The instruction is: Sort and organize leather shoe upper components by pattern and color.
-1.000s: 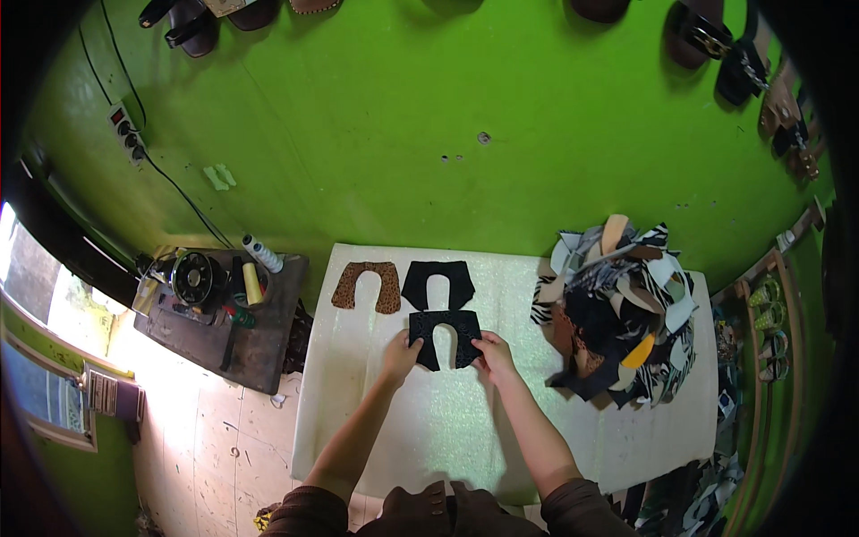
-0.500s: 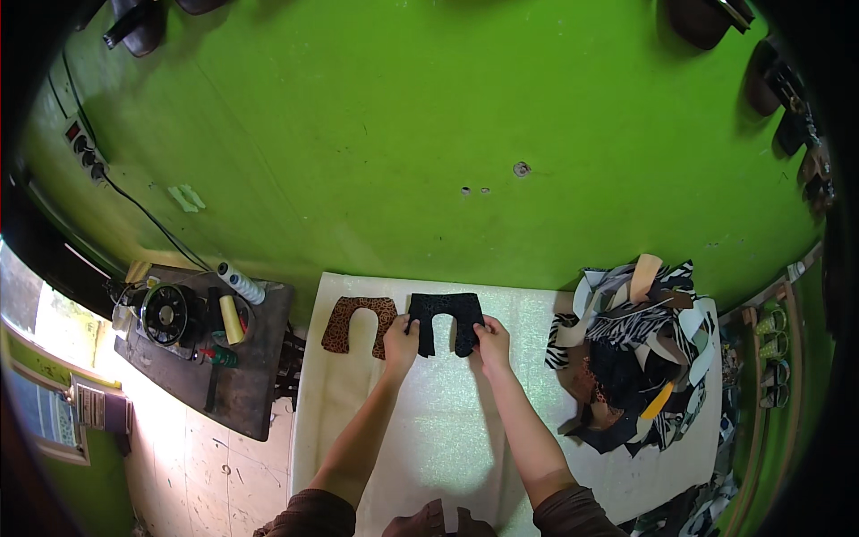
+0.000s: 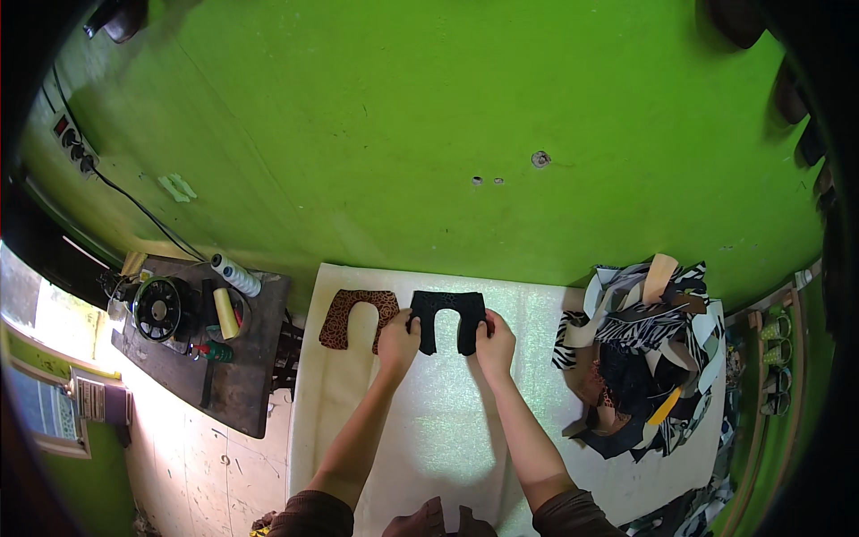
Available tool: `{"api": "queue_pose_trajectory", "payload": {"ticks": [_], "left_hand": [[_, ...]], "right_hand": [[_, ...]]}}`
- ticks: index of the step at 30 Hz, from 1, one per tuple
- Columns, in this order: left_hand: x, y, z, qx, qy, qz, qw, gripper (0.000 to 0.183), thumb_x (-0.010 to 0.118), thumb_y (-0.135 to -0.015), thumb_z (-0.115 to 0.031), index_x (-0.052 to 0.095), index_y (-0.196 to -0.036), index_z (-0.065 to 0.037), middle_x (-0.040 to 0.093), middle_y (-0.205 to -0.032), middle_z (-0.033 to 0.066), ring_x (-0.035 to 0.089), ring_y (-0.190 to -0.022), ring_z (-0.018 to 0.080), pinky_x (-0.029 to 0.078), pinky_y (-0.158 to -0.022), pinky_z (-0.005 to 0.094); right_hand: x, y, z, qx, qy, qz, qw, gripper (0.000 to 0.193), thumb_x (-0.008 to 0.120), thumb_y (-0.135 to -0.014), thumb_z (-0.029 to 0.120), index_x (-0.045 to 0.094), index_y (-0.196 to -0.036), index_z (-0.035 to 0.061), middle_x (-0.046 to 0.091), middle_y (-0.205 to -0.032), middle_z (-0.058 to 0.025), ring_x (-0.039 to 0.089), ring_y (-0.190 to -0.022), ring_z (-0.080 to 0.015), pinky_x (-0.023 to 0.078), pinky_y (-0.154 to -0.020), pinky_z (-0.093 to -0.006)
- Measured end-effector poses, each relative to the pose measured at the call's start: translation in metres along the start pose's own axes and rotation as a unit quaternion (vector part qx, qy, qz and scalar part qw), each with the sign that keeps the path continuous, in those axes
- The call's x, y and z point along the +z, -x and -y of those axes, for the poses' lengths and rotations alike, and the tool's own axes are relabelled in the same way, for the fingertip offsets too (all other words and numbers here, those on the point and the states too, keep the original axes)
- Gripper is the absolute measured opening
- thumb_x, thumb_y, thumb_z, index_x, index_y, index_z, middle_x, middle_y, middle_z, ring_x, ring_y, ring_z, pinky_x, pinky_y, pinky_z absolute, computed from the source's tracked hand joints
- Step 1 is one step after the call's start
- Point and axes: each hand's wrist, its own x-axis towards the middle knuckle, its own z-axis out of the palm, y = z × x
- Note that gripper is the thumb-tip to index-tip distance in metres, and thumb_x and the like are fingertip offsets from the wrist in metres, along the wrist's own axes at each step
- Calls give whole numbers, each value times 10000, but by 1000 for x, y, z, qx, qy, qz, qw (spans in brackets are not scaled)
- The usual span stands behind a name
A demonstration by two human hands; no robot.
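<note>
A black, faintly patterned U-shaped material piece (image 3: 447,300) is between my hands above the white table, its opening toward me. My left hand (image 3: 399,342) pinches its left leg near the lower edge, thumb on top. On the other leg, my right hand (image 3: 496,347) has the same sort of pinch. Just left of my left hand, a brown leopard-print U-shaped piece (image 3: 335,324) lies flat on the table, facing the same way. Whether the black piece touches the tabletop I cannot tell.
The white table (image 3: 429,447) bears a large heap of cut scraps (image 3: 640,349), zebra-striped, black and tan, at its right. Left stands a dark sewing-machine table (image 3: 246,385) with a black handwheel (image 3: 157,309) and thread cones (image 3: 236,275). A green wall (image 3: 376,134) rises behind.
The view has shifted slightly. The black piece's right leg now hangs straighter, and my right hand has moved a little outward. My left hand keeps its hold.
</note>
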Motion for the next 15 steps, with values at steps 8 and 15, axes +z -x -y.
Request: {"api": "queue_pose_trajectory", "payload": {"ticks": [8,15], "left_hand": [[11,8,-27,97,-246,8,964,497,604,-759,-277,518,-1150,17,458,-1207,183,436,-1102,335,395,-909,394],[36,7,-11,106,-348,54,930,554,571,-774,-226,430,-1244,32,401,-1274,216,445,-1096,332,408,-886,408]], "right_hand": [[4,11,9,-197,181,-36,963,336,586,-772,152,557,-1069,-4,490,-1115,-213,439,-1088,-353,369,-911,-426],[18,13,-7,-213,280,5,936,424,599,-762,171,528,-1153,20,439,-1180,-255,410,-1108,-390,317,-942,-464]]}}
